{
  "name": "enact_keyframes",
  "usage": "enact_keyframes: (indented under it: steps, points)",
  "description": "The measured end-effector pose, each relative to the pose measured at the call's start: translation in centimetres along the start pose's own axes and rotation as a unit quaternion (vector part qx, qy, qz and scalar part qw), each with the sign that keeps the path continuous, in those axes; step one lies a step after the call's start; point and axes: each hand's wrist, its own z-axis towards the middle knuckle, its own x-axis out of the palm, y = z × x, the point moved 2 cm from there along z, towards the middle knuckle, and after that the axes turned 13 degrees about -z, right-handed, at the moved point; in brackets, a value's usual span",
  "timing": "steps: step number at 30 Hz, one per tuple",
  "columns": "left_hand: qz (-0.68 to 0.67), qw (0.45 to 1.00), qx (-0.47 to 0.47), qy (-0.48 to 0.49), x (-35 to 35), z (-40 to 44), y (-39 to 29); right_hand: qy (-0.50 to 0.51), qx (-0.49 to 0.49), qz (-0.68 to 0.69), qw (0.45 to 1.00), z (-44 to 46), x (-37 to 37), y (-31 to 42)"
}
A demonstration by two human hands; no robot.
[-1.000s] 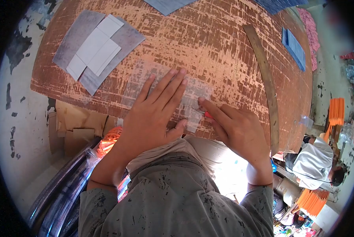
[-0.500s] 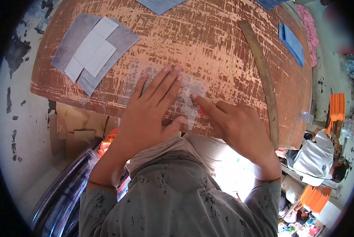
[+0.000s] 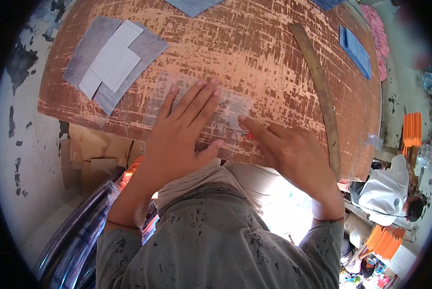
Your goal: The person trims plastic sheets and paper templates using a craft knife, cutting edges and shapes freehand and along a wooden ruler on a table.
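My left hand point(image 3: 182, 127) lies flat with fingers spread, pressing a translucent plastic sheet point(image 3: 235, 103) onto the scratched wooden table point(image 3: 259, 62). Close to its right, my right hand point(image 3: 285, 147) is closed around a small red-handled cutter point(image 3: 250, 136). The index finger is stretched along it, and a thin metal tip points left over the sheet's lower right part. Most of the cutter is hidden by the fingers. Up and left of my left hand, white paper templates point(image 3: 112, 62) rest on a grey sheet of material point(image 3: 88, 45).
A long, worn ruler-like strip point(image 3: 319, 86) lies right of my right hand. Folded blue pieces point(image 3: 355, 53) are near the right edge, and another blue-grey piece point(image 3: 194, 6) is at the far edge. Shiny rolls point(image 3: 78, 236) stand lower left. A person in white point(image 3: 384, 192) is at lower right.
My right hand has shifted slightly right with the cutter. On the sheet, my left hand stays nearly in place.
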Motion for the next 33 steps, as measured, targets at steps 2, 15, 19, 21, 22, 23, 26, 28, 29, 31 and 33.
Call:
enact_keyframes:
  steps: [2,15,19,21,22,23,26,28,29,31,33]
  points:
    - [0.001,1.0,-0.003,0.001,0.0,0.0,0.0,0.031,0.005,-0.004,1.0,-0.2,-0.1,-0.2]
    - [0.008,1.0,-0.003,-0.004,0.0,0.0,-0.1,0.008,0.013,0.011,1.0,-1.0,0.0,-0.6]
    - [0.01,1.0,0.0,-0.007,0.0,-0.1,0.0,0.038,0.016,0.009,0.999,-1.3,-0.4,-0.8]
    - [0.008,1.0,0.001,-0.008,0.1,-0.1,0.0,0.042,0.016,0.006,0.999,-1.4,-0.4,-0.8]
    - [0.008,1.0,0.001,-0.011,0.1,-0.1,0.0,0.03,0.014,0.01,0.999,-1.5,-0.3,-0.9]
    - [0.007,1.0,0.001,-0.013,0.1,-0.1,0.0,0.019,0.013,0.014,1.0,-1.6,-0.2,-0.9]
    - [0.015,1.0,0.003,-0.01,0.1,-0.1,0.0,0.024,0.015,0.01,1.0,-1.6,-0.2,-0.9]
    - [0.015,1.0,0.003,-0.01,0.1,-0.1,0.1,0.02,0.018,0.008,1.0,-1.6,-0.3,-0.8]
    - [0.014,1.0,0.003,-0.01,0.1,-0.1,0.1,0.017,0.022,0.007,1.0,-1.6,-0.4,-0.8]
    - [0.011,1.0,0.005,-0.012,0.1,-0.1,0.1,0.027,0.024,0.003,0.999,-1.9,-0.6,-1.0]
    - [0.007,1.0,0.007,-0.014,0.1,-0.1,0.0,0.038,0.028,-0.001,0.999,-2.1,-0.6,-1.1]
